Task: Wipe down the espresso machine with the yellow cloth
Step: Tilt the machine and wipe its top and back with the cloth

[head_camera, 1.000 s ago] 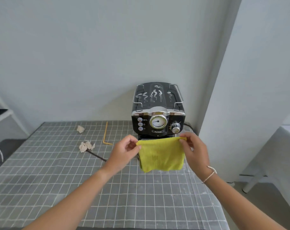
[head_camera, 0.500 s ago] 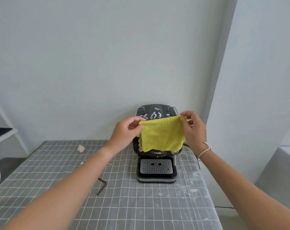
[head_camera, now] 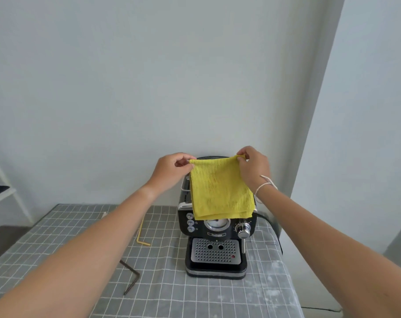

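A black espresso machine (head_camera: 218, 235) with a round gauge, chrome knob and perforated drip tray stands at the back right of the table. The folded yellow cloth (head_camera: 221, 191) is spread over the machine's top and hangs just past its upper front edge, hiding the top. My left hand (head_camera: 172, 172) pinches the cloth's far left corner. My right hand (head_camera: 254, 167) pinches the far right corner. Both hands are above the back of the machine.
The table (head_camera: 167, 294) has a grey grid-patterned cover. A bent yellow straw (head_camera: 141, 234) lies left of the machine, a bent dark rod (head_camera: 130, 278) nearer me. A white wall stands behind, a wall corner to the right, a white shelf (head_camera: 0, 193) at far left.
Both hands carried the cloth up from in front of the machine's lower front to over its top, where it now lies draped. The view has shifted closer to the machine.
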A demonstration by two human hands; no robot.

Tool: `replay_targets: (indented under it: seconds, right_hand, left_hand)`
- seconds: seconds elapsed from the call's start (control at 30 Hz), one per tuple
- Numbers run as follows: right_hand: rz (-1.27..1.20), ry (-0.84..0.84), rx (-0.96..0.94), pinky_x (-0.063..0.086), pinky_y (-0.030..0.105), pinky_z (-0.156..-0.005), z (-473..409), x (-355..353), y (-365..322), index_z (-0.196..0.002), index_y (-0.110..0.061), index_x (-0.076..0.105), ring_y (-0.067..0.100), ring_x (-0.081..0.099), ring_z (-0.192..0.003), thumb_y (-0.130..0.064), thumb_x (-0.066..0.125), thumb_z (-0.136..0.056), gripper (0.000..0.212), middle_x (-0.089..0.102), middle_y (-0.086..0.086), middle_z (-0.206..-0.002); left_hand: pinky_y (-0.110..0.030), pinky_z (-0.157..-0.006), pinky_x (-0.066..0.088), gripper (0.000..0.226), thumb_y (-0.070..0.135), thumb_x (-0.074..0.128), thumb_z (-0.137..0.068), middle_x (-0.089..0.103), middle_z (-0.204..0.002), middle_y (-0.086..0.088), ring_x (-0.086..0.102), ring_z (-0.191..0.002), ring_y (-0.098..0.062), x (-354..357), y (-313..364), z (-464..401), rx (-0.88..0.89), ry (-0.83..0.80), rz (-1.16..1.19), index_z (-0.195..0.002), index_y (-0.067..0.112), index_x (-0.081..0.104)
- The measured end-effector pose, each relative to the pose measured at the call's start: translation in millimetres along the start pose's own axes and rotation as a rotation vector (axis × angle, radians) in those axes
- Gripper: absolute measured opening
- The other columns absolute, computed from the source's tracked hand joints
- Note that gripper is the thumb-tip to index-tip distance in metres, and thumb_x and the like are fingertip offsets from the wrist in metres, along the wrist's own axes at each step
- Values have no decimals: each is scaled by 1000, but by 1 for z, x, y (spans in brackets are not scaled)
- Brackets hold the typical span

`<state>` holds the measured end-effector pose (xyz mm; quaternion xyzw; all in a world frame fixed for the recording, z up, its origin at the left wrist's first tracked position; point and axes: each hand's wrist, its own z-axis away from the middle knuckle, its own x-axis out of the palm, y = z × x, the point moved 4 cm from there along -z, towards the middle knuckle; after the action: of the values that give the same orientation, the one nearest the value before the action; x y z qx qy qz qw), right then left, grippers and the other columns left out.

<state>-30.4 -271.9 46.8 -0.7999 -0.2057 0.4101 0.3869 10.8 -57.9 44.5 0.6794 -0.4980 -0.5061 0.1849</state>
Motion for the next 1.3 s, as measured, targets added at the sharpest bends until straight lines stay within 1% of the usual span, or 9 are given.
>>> replay_targets:
  seconds: [0.17,0.37,0.5,0.57,0.63,0.7,0.77,0.87,1.3]
  right_hand:
    - [43,-4,81,39,25,-76,-5,24,0,-111,-14,60,25,56,-101,-7,45,-91,26,62,9,-114]
    - [366,-185,166,37,35,-103,28,76,-1,-144,-12,26,26,39,-132,-42,44,-94,61,27,7,-151]
    - [589,-232,271,13,43,-117,24,97,4,-149,-9,10,34,9,-144,-67,36,-85,90,12,14,-156]
    - [648,-268,299,7,45,-117,18,102,7,-149,-9,5,36,4,-144,-72,36,-82,97,6,16,-157]
    - [674,-299,288,5,45,-117,13,105,9,-149,-9,4,36,2,-144,-69,37,-84,94,3,15,-157]
    - [673,-324,243,4,44,-117,10,107,12,-149,-9,4,35,1,-145,-61,36,-89,86,2,14,-157]
    - [649,-351,175,4,43,-118,4,108,14,-149,-9,4,32,2,-145,-51,33,-93,76,3,11,-158]
    - [592,-378,77,6,41,-118,-7,110,13,-149,-10,7,29,5,-145,-37,30,-96,64,6,9,-158]
    - [327,-496,-118,11,26,-115,-24,109,13,-145,-18,31,14,9,-145,-18,31,-97,48,17,-3,-157]
  left_hand:
    - [1,-63,38,19,16,63,-85,62,-77,10,53,-68,-1,11,-29,-30,1,-90,-11,-103,18,70]
    - [-4,-74,38,27,18,49,-92,62,-97,4,54,-80,0,20,-58,-65,-8,-161,-23,-116,17,63]
    - [-18,-92,34,34,21,43,-95,56,-125,-2,53,-113,-15,45,-71,-86,11,-244,-77,-126,13,56]
    - [-21,-93,32,32,23,39,-97,56,-121,-5,50,-114,-18,57,-77,-94,14,-278,-99,-119,13,59]
    - [-24,-81,31,23,23,33,-98,50,-97,-6,46,-95,-16,64,-83,-101,-15,-283,-96,-90,14,53]
    - [-27,-75,29,22,31,30,-98,43,-88,-3,38,-84,-14,66,-91,-106,-76,-267,-68,-84,19,41]
    - [-28,-82,35,37,39,27,-98,52,-91,-3,46,-89,-15,67,-97,-109,-102,-280,-23,-87,18,55]
    - [-22,-102,31,50,36,24,-101,62,-124,0,50,-121,-12,66,-97,-111,-112,-301,54,-116,12,65]
    - [-15,-97,28,53,37,22,-101,64,-123,-1,51,-122,-13,69,-100,-109,-75,-307,-7,-111,15,69]
